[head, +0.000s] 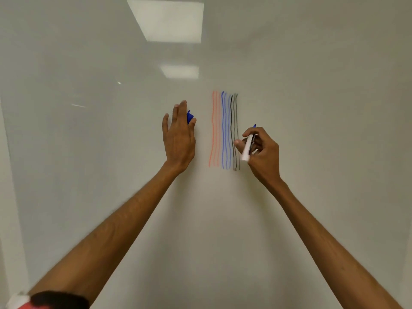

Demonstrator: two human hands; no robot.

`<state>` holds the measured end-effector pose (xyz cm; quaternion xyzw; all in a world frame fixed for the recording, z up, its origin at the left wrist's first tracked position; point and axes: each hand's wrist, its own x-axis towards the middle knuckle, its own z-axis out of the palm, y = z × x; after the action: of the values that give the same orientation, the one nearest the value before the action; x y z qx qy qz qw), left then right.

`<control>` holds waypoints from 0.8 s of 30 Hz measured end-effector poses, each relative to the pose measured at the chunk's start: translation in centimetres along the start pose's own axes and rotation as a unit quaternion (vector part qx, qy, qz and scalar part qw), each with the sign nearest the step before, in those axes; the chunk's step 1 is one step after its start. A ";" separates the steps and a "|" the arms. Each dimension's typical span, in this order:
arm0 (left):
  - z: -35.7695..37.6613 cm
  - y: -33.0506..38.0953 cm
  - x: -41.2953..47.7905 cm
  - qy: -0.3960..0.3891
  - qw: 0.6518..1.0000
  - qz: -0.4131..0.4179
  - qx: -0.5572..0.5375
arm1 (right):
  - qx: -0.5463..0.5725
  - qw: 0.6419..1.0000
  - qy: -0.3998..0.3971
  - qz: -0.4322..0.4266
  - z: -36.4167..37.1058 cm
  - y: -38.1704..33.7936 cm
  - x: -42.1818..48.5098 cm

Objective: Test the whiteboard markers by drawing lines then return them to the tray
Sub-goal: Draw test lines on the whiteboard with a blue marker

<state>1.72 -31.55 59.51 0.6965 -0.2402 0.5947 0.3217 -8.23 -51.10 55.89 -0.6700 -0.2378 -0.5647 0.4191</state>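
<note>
At the lower left corner of the view sits a blurred dark, red and white patch (33,301); what it is cannot be told. The whiteboard (89,152) fills nearly the whole view, with a paler strip along its left edge.

The left hand (179,139) is raised flat near the board's middle, back toward the camera and fingers straight, pointing up. Its grip is a pinch: the thumb presses a blue cap (189,117) against the side of the palm, and only the cap's top shows past the forefinger.

Two bright light patches (165,21) are reflected in the board above the hands, the larger near the top edge.

Just right of the left hand run wavy upright lines, side by side: red lines (213,130), then blue lines (223,130), then black lines (231,130), the last of them greyer. All start and end at about the same height.

The right hand (263,155) is just beside the black lines, at their lower half. Its grip is curled round a marker (247,149): thumb and fingers pinch the white barrel. The blue tip sticks up above the knuckles, and the back end slants down toward the lines. Whether the tip touches the board cannot be told. Something dark lies beside the barrel within the fingers, too blurred to name.
</note>
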 end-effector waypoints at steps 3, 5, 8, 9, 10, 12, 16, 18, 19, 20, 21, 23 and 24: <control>0.6 -0.6 2.1 0.002 1.000 0.020 0.024 | 0.063 0.997 0.043 0.021 0.4 -0.4 2.3; 1.2 -0.7 3.0 0.007 0.998 0.039 0.042 | 0.116 0.990 0.068 0.039 0.6 -0.6 4.1; 2.2 -1.1 3.3 0.025 0.996 0.057 0.061 | 0.142 0.985 0.086 0.051 1.0 -0.2 6.8; 2.7 -1.3 3.2 0.032 0.996 0.060 0.066 | 0.147 0.984 0.090 0.054 1.1 0.1 7.7; 3.0 -1.4 2.9 0.039 0.995 0.063 0.070 | 0.152 0.983 0.091 0.056 1.2 0.5 8.5; 3.5 -1.7 2.6 0.049 0.994 0.065 0.078 | 0.155 0.982 0.092 0.051 1.3 1.1 9.7; 3.7 -1.8 2.6 0.062 0.991 0.072 0.094 | 0.148 0.983 0.097 0.039 2.2 2.7 10.3; 3.7 -1.7 2.6 0.061 0.990 0.072 0.101 | 0.149 0.982 0.110 0.039 2.7 3.4 10.2; 3.8 -1.7 2.5 0.059 0.990 0.072 0.104 | 0.152 0.981 0.118 0.039 2.8 3.7 10.1; 3.8 -1.7 2.5 0.057 0.990 0.071 0.106 | 0.158 0.978 0.128 0.042 2.9 3.8 10.2; 3.9 -1.8 2.5 0.056 0.990 0.071 0.109 | 0.164 0.976 0.138 0.046 3.0 4.0 10.2; 3.9 -1.9 2.5 0.055 0.990 0.072 0.112 | 0.167 0.972 0.155 0.055 3.1 4.2 10.4; 4.0 -1.9 2.5 0.056 0.989 0.073 0.113 | 0.165 0.972 0.159 0.058 3.1 4.2 10.5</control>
<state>6.20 -33.04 61.29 0.6748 -0.2032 0.6780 0.2091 -0.52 -52.39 64.64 -0.5059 -0.2186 -0.5919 0.5882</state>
